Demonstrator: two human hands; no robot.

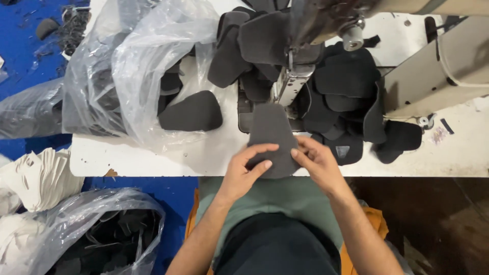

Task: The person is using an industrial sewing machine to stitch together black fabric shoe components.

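Both of my hands hold a dark grey, tongue-shaped fabric piece [271, 127] at the front edge of the white table [153, 155]. My left hand [248, 170] pinches its near end from the left. My right hand [317, 162] grips its right near edge. The piece's far end lies under the needle area of the sewing machine [289, 84]. To the left of the machine lies one loose piece [191, 112] of the same kind.
A heap of sewn dark pieces [351, 97] sits right of the needle, more [249, 43] behind it. A clear plastic bag [132, 71] with dark pieces covers the table's left. On the blue floor, white cut pieces [43, 178] and another bag [102, 231].
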